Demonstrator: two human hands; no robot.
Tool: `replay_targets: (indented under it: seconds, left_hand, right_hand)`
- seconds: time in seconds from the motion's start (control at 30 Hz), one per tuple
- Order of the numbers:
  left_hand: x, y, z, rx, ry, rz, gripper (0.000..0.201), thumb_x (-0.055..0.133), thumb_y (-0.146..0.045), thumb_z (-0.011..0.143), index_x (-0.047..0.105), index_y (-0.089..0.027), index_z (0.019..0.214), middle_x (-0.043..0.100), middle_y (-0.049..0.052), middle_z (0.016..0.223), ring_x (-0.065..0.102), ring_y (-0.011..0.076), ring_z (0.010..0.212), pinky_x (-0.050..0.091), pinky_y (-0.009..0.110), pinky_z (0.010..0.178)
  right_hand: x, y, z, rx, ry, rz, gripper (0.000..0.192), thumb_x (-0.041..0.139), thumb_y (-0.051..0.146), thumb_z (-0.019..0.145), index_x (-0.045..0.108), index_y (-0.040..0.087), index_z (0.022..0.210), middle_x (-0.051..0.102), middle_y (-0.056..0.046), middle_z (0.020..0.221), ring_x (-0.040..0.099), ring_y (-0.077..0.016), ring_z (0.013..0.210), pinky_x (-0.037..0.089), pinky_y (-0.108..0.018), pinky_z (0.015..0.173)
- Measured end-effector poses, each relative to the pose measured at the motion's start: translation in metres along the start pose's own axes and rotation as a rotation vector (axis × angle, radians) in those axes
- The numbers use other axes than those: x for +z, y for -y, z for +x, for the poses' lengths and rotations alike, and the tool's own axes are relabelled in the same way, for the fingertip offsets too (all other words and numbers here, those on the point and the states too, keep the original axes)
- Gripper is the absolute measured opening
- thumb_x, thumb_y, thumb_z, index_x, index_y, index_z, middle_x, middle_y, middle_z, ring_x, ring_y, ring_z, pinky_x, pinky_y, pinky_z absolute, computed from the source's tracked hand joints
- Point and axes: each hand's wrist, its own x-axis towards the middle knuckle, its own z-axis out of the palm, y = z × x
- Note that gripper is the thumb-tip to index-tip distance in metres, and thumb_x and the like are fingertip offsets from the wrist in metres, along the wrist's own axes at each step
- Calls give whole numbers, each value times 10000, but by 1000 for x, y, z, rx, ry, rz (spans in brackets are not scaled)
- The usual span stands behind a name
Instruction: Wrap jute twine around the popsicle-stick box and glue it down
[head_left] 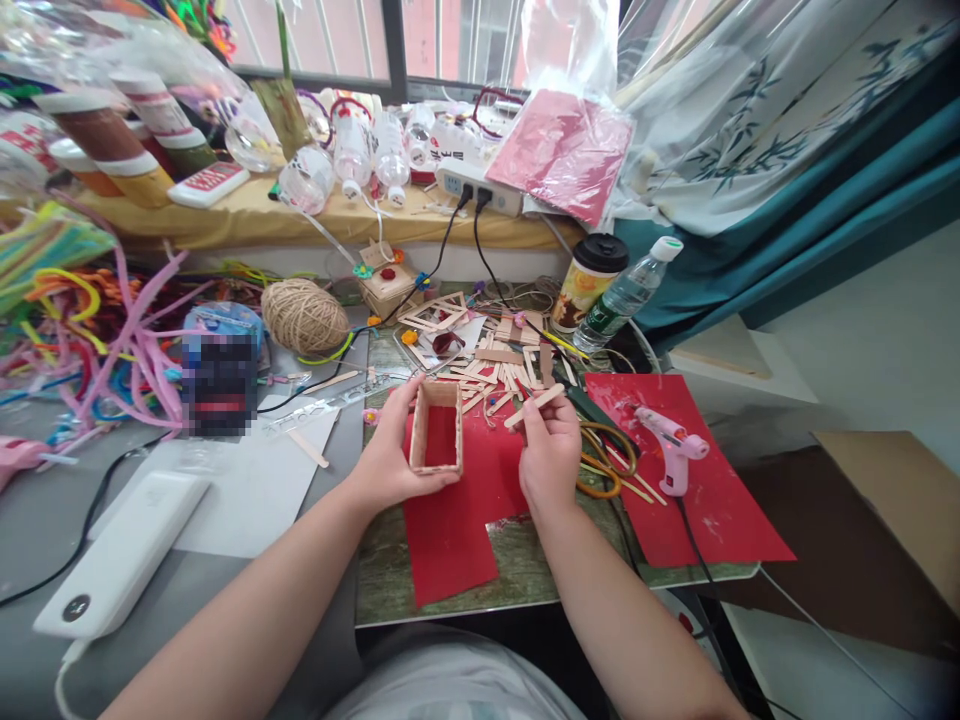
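Observation:
My left hand (388, 455) grips a small open box frame (437, 468) built of wooden craft sticks, and red shows through its inside. Between the thumb and fingers of my right hand (551, 455) is a single craft stick (535, 407), tilted up to the right. Beneath both hands lies a cut sheet of red paper (450, 550). Loose craft sticks (499, 375) are heaped just beyond my hands. Scissors with yellow-brown handles (609, 460) rest right beside my right hand.
At the right a pink glue gun (673, 450) stands on another red sheet (720, 530). Behind it are a lidded cup (589, 285) and a water bottle (626, 300). A twine ball (304, 318), pipe cleaners (135, 350) and a white power bank (124, 555) occupy the left. Black cables cross the back.

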Motion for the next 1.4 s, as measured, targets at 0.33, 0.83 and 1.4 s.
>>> replay_targets:
  seconds: [0.33,0.83,1.4]
  left_hand:
    - [18,-23,-7,371,-91,693,1134,841,-387,798,154,-304,1696,460,190,1528,443,414,1447,322,605,1219]
    - [22,-17,-15,403,160,544,1006,790,-279,811,286,-380,1675,509,80,1623,453,420,1468,200,618,1274]
    - [17,-23,-8,274,122,531,1177,887,-518,743,207,-346,1689,410,163,1634,398,450,1461,278,601,1225]
  right_hand:
    - [6,13,-32,-309,332,-148,219,720,191,940,519,255,880,638,3,873,637,-177,792,546,-351,775]
    - [12,4,-18,154,421,-312,112,682,304,893,726,243,976,738,-10,888,652,-208,782,506,-296,708]
    - [8,3,-17,167,520,-242,287,698,262,909,665,266,1195,733,-20,989,693,-203,859,559,-304,760]
